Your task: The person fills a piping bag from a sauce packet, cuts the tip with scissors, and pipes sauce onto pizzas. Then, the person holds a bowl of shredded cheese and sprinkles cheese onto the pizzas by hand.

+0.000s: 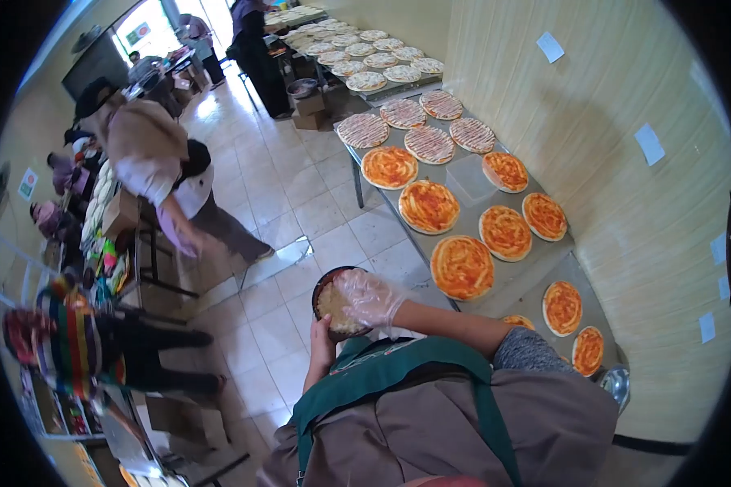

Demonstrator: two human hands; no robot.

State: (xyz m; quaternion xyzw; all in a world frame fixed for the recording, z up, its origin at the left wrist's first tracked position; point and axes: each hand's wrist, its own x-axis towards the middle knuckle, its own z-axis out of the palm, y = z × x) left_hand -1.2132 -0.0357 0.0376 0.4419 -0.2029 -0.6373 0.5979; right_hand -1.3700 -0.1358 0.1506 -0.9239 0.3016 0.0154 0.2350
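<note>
My left hand [321, 347] grips the rim of a round dark bowl [317, 294] in front of my green apron. Inside the bowl lies a pale, crumbly food [333, 311] that looks like grated cheese. My right hand [372, 299], in a clear plastic glove, is in the bowl over this food. Its fingers are blurred, and I cannot tell whether they hold any of it. To the right of the bowl, a pizza base with red sauce [462, 267] lies on the metal table [483, 296], among several others like it.
Farther along the table are topped pizzas [430, 144]; whitish ones [380, 60] fill another table behind. A metal bowl [616, 385] sits at the lower right. A person in a brown top [142, 138] leans at the left; another in a striped top [73, 341] stands nearer. Cardboard boxes [307, 112] are on the floor.
</note>
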